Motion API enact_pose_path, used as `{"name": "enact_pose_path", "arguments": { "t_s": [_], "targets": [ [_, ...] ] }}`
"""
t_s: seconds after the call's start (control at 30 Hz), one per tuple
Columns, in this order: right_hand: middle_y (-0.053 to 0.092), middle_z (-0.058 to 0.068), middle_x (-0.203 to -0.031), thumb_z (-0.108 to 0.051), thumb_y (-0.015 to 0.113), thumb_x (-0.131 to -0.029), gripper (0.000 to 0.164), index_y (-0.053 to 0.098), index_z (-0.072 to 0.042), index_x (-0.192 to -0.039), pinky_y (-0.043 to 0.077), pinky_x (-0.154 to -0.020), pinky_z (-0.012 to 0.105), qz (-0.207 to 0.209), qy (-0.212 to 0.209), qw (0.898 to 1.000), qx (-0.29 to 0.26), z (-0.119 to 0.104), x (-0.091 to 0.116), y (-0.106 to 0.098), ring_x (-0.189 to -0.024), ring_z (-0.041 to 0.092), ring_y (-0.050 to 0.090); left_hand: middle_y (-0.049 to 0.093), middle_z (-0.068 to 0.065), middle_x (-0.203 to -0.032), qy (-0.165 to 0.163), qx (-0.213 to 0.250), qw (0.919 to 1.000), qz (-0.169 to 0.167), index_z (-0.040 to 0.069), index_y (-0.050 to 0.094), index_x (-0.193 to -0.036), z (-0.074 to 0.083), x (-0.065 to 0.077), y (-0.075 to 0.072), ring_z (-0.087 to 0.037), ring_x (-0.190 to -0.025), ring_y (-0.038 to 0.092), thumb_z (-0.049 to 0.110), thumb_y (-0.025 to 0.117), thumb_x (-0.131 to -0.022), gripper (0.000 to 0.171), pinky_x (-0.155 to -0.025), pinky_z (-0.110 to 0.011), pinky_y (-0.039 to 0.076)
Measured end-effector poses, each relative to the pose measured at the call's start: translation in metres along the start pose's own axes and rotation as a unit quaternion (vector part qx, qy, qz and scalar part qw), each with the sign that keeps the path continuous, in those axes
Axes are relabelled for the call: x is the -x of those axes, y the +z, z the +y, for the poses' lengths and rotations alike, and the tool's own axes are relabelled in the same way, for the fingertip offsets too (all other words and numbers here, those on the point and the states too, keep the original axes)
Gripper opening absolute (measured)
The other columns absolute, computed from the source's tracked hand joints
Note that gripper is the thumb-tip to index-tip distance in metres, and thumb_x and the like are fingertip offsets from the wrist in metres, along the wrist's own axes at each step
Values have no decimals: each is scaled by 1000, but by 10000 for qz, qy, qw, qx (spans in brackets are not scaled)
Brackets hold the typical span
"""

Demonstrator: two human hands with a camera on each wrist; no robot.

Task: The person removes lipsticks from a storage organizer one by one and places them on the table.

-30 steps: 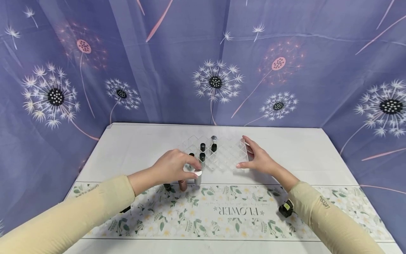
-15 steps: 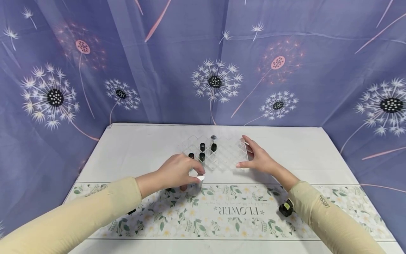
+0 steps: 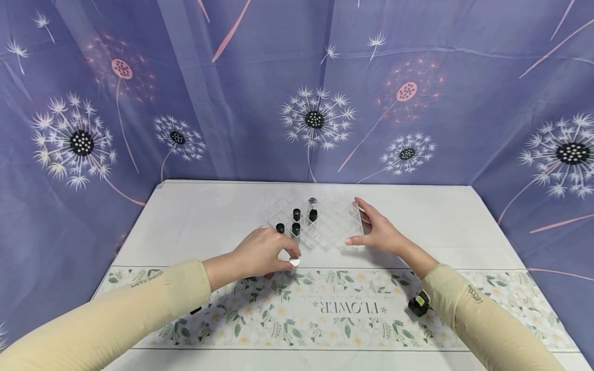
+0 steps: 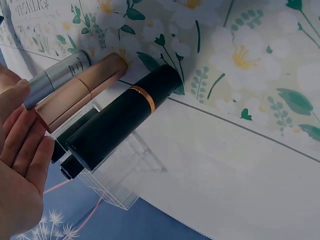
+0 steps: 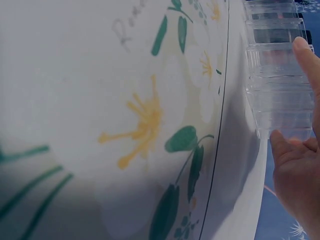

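Observation:
My left hand (image 3: 262,252) pinches the top of a silver lipstick tube (image 3: 294,262) with thumb and fingers. It stands in front of the clear, diamond-celled lipstick organizer (image 3: 336,226). In the left wrist view, a rose-gold lipstick tube (image 4: 82,90) sits beside the silver one, and a dark tube with a gold band (image 4: 125,117) stands nearer the camera. My right hand (image 3: 378,234) grips the right end of the organizer, thumb at the front, fingers behind. Several black-capped tubes (image 3: 296,229) stand in the organizer's left part, with a clear-and-black tube (image 3: 313,211) towards its middle.
A white table cover (image 3: 417,216) with a flowered strip (image 3: 352,330) lies under everything. Purple dandelion curtains (image 3: 260,93) close off the back and sides. A small black device (image 3: 418,305) with a yellow-green patch shows by the right sleeve.
My left hand has moved slightly right and towards me with the silver lipstick tube, away from the organizer's front. The right hand and the organizer have stayed put.

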State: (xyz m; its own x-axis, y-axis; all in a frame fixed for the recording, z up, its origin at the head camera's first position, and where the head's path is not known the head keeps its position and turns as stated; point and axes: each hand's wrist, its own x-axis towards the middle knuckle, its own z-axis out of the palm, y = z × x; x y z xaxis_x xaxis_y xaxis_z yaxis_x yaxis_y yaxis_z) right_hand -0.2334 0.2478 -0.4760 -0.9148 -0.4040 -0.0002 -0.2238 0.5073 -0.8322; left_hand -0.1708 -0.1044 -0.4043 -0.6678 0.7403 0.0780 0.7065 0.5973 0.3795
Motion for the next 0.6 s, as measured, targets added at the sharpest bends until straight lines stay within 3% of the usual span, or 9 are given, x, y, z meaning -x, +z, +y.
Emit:
{"name": "enact_pose_path", "arguments": {
  "t_s": [0.6],
  "targets": [
    [16,26,-175,-16,94,-84,122,10,-3,-172,36,-122,49,-6,28,9999,114,-1,1,0,-154,49,33,82,8,-107,6,-40,10000,-91,17,84,-113,-4,8,-4,-19,-99,79,23,90,-88,26,-86,-40,63]
  ]
}}
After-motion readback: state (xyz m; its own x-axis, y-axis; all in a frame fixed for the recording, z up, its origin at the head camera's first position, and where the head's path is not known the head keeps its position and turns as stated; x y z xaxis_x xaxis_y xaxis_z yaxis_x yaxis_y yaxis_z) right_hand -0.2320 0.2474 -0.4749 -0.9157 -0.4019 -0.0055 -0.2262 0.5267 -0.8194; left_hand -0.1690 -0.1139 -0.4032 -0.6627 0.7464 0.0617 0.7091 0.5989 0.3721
